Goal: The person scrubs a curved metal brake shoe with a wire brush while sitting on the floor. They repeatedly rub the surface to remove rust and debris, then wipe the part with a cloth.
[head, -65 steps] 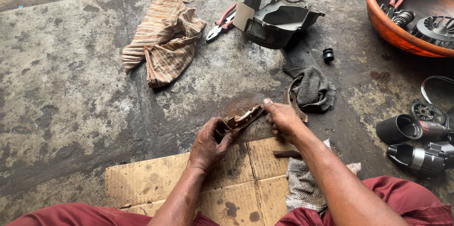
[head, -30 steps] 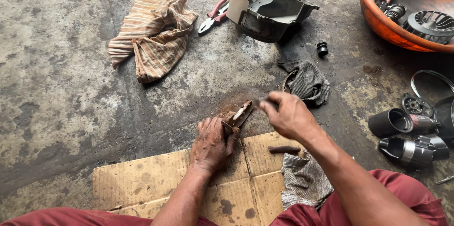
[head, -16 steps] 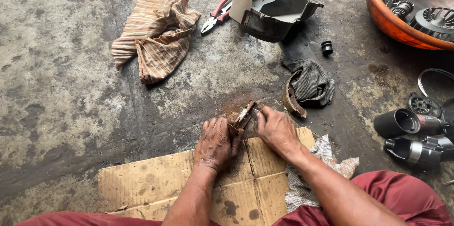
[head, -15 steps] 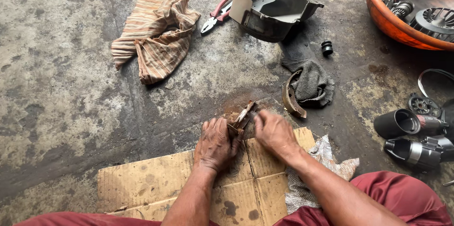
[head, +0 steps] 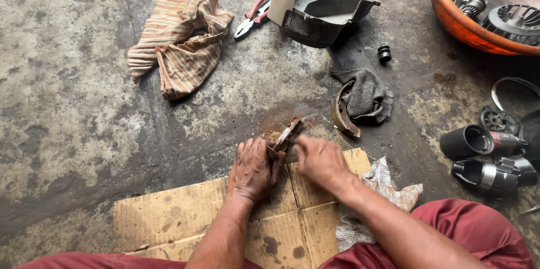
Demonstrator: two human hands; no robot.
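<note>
At the far edge of a flattened cardboard sheet (head: pixel 169 218) on the concrete floor (head: pixel 73 106), the left hand (head: pixel 251 169) grips a rusty brake shoe (head: pixel 287 135), propped on edge. The right hand (head: pixel 319 159), blurred, touches it; its grip cannot be told. A second brake shoe (head: pixel 341 116) lies nearby against a grey rag (head: pixel 365 94).

Rusty brown curved metal brake shoe (head: pixel 287 135) with rough crusted face, matt creased brown cardboard sheet (head: pixel 169 218), rough stained grey concrete floor (head: pixel 67 106), soft striped tan cloth (head: pixel 177 35), ribbed grey knit rag (head: pixel 365 94), glossy orange plastic basin (head: pixel 455 18)
</note>
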